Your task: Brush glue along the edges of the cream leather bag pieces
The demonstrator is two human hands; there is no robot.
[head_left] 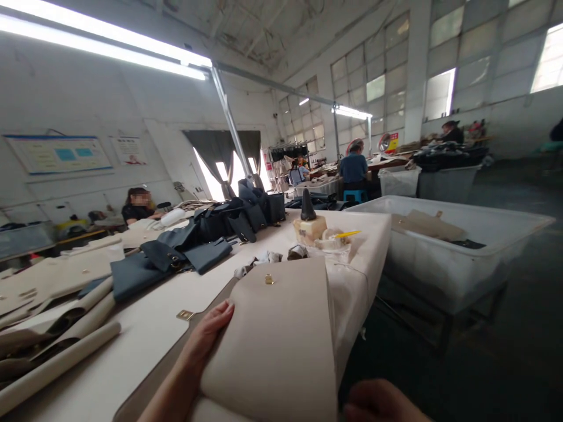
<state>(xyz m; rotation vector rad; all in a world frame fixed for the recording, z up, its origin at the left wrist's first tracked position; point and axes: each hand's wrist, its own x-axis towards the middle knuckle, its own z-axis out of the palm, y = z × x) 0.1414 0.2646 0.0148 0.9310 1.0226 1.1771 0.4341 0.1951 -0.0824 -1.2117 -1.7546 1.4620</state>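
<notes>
My left hand (210, 331) rests on the left edge of a beige leather bag panel (281, 340) that lies folded on the table in front of me; the thumb lies along its edge and the other fingers are hidden beneath. A small gold clasp (269, 279) sits near the panel's far edge, and a gold buckle (185, 315) lies on the flap to the left. Only a dark blurred part of my right hand (382, 403) shows at the bottom edge, beside the panel's right side; its fingers are out of sight.
Dark blue bag pieces (176, 252) and rolled beige leather (57, 351) cover the table's left. A glue pot with a black cone (309, 220) stands ahead. A white plastic bin (444, 246) stands to the right. Other people sit at benches farther back.
</notes>
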